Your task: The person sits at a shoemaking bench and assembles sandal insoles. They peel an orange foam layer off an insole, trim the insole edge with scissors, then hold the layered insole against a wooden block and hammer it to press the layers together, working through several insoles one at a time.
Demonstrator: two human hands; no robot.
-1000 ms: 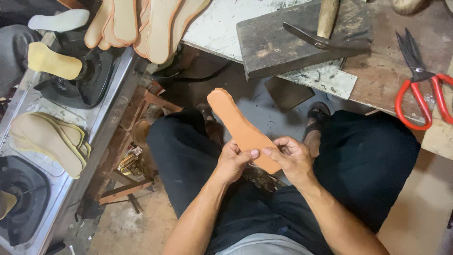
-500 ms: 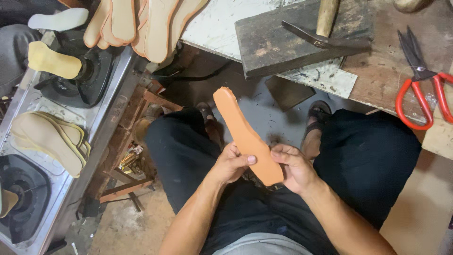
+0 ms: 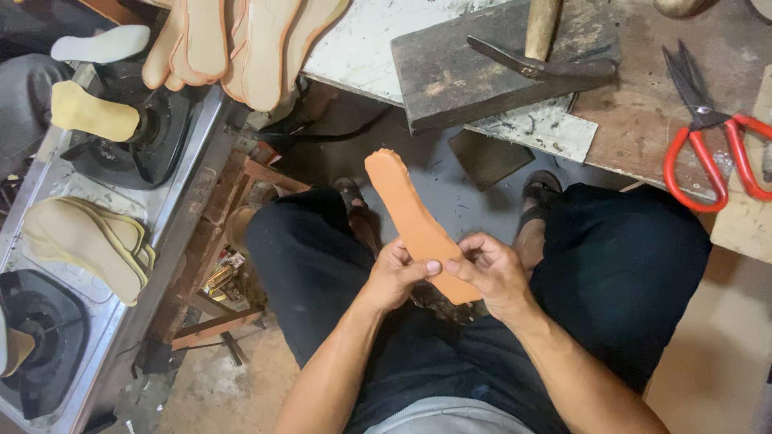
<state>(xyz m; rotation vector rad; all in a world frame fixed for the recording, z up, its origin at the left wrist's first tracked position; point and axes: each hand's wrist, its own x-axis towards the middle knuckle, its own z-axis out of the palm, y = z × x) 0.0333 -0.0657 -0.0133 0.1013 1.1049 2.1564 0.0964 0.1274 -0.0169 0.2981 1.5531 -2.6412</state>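
Seated worker, view straight down over the lap. An orange shoe insole (image 3: pixel 414 223) sat at frame centre, held over the gap between the knees, its toe end pointing toward the upper middle of the frame and its heel end buried in the hands. Left hand (image 3: pixel 396 276) was closed on the insole's left edge near the heel, thumb pressed flat on the top face; right hand (image 3: pixel 492 273) was pinched on the opposite edge, fingers curled under. Both grips sat low on the piece, which left most of its length bare and turned up to the eye, a hold that seemed suited to checking or working the edge. At the upper left, a stack of tan insoles (image 3: pixel 233 44) overhung the desk (image 3: pixel 354 48) edge. Two more pale insole stacks (image 3: pixel 84 241) rested on a metal stove top (image 3: pixel 173 193) at the left, beside black burners, possibly for warming. A hammer (image 3: pixel 543 60) lay on a dark wooden block (image 3: pixel 450 80) at the top, and red-handled scissors (image 3: pixel 712 137) lay at the upper right, both within arm's reach.
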